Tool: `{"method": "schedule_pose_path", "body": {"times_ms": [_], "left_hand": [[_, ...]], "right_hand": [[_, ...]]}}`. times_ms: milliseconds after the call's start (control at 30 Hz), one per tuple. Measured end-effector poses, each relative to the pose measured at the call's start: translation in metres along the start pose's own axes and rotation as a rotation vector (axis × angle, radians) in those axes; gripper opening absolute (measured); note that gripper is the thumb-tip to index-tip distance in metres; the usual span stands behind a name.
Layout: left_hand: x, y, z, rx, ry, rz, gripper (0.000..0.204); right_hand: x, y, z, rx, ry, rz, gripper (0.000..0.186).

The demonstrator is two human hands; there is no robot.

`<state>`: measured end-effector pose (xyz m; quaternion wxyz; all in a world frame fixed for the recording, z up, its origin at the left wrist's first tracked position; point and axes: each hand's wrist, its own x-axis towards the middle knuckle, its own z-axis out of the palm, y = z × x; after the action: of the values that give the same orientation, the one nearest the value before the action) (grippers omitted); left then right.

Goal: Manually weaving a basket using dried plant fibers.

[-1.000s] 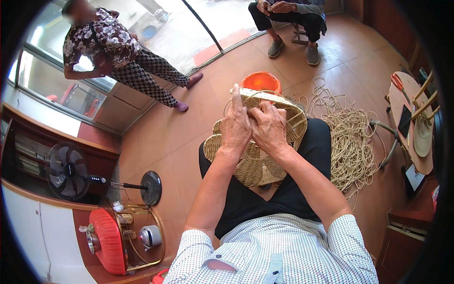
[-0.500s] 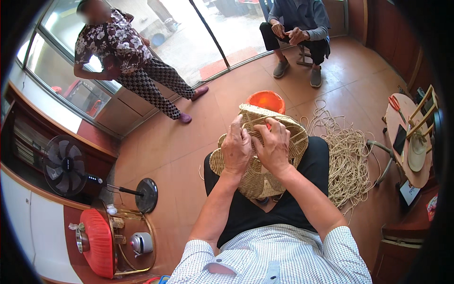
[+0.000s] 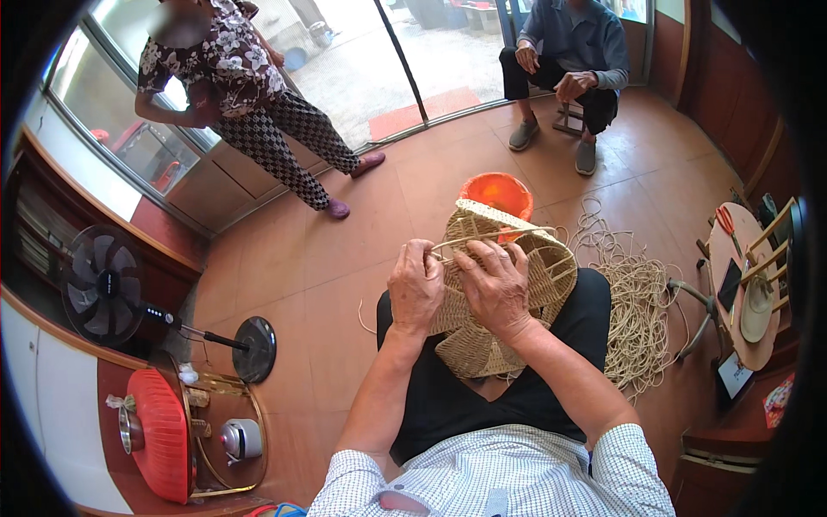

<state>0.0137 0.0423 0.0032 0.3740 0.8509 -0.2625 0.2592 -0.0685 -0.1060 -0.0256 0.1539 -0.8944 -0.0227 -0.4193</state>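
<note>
A woven straw piece (image 3: 469, 349) is being held above the lap (image 3: 587, 314), on the near side of an orange container (image 3: 495, 191). 1 strand (image 3: 482, 235) is being pinched by the left grip (image 3: 417, 289); whether anything is being pinched by the right grip (image 3: 497, 289) cannot be told. For tightness, even tension is probably being called for.

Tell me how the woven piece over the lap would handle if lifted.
The woven piece would probably hold its shape, since its pale edge stands fairly straight. It is likely light for its size, as it looks thin-walled and hollow.
</note>
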Motion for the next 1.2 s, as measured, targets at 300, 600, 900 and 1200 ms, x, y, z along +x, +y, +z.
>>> {"method": "schedule_pose_path", "body": {"times_ms": [300, 600, 900, 1200], "left_hand": [[0.034, -0.027, -0.014, -0.330, -0.098, 0.031, 0.009], [0.039, -0.025, 0.007, -0.547, -0.318, -0.123, 0.028], [0.030, -0.033, -0.003, -0.551, -0.509, -0.237, 0.056], [0.017, -0.034, -0.028, -0.349, -0.377, -0.272, 0.053]], "right_hand": [[0.007, -0.016, 0.000, 0.015, -0.074, 0.029, 0.043], [0.001, -0.020, 0.002, -0.058, -0.132, 0.046, 0.058], [-0.008, -0.023, -0.001, -0.050, -0.152, 0.080, 0.050], [0.014, -0.022, 0.006, 0.021, -0.077, 0.083, 0.044]]}}
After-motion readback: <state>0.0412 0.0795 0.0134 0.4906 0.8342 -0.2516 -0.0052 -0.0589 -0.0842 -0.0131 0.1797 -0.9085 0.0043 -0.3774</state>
